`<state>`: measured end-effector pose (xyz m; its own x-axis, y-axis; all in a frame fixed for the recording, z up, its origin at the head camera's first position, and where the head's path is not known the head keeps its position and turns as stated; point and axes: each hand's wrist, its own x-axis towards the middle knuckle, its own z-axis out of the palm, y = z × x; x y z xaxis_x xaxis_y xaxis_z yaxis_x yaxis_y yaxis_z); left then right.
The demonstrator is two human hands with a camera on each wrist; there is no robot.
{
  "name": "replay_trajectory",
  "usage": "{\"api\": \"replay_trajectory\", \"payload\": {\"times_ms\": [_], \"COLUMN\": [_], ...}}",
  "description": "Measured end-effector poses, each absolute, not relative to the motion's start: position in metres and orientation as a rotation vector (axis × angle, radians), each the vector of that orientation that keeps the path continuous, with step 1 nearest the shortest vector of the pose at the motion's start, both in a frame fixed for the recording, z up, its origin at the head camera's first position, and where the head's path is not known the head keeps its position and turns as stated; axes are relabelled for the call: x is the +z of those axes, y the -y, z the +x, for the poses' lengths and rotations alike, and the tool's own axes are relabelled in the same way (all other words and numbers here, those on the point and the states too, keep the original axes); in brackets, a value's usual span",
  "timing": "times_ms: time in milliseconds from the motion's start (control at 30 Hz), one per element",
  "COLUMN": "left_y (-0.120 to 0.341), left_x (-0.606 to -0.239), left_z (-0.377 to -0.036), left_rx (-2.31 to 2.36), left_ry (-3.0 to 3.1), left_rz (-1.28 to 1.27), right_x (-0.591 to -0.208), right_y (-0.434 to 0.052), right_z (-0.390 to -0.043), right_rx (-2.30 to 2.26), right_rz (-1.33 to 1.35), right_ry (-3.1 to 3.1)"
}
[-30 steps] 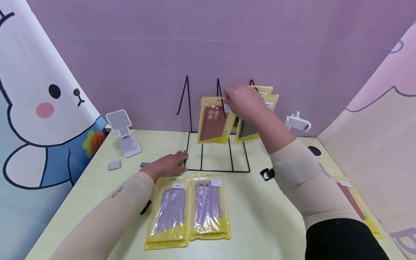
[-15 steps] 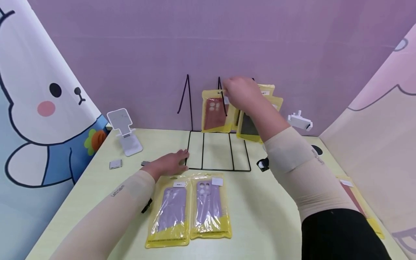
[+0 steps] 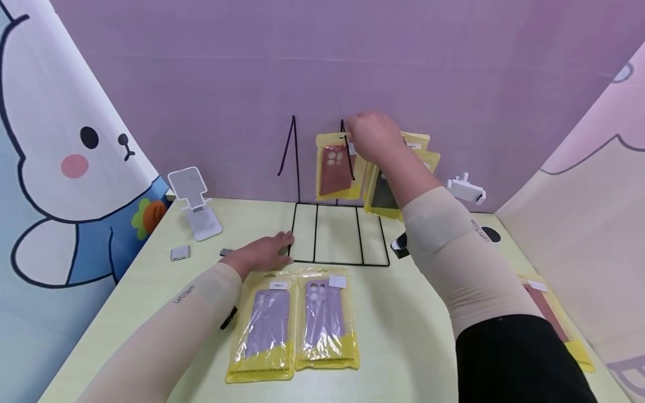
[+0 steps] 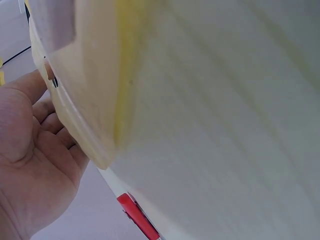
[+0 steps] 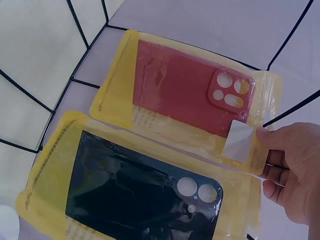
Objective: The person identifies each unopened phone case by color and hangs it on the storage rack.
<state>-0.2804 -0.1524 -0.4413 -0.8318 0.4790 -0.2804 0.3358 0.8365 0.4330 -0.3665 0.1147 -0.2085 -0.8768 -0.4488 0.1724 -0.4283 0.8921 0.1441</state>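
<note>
A clear-and-yellow pouch with a red phone case hangs at the middle hook of a black wire rack. My right hand pinches that pouch's top corner between thumb and fingers, beside the hook, as the right wrist view shows. A pouch with a dark phone case hangs alongside at the right hook, partly behind my forearm in the head view. My left hand rests at the left edge of the rack's base, fingers extended. Two pouches with purple phone cases lie side by side in front of the rack.
A white phone stand and a small grey square item sit on the left. At the right are a white device, a dark round object and another red-case pouch. A purple backdrop stands behind the rack.
My right hand has moved up and back, carrying the red-case pouch farther along the middle hook toward the backdrop. The left hand stays at the rack's base.
</note>
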Motion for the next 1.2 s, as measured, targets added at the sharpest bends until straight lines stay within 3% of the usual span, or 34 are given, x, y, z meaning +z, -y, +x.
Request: {"api": "replay_trajectory", "payload": {"times_ms": [633, 1200], "left_y": [0.150, 0.153], "left_x": [-0.439, -0.442], "left_z": [-0.277, -0.279], "left_rx": [0.524, 0.535], "left_ry": [-2.634, -2.644], "left_rz": [0.580, 0.598], "right_x": [-0.208, -0.231], "right_y": [-0.121, -0.152], "right_z": [-0.350, -0.267], "right_rx": [-0.052, 0.242], "right_rz": [0.594, 0.658], "right_ry": [2.923, 2.788]}}
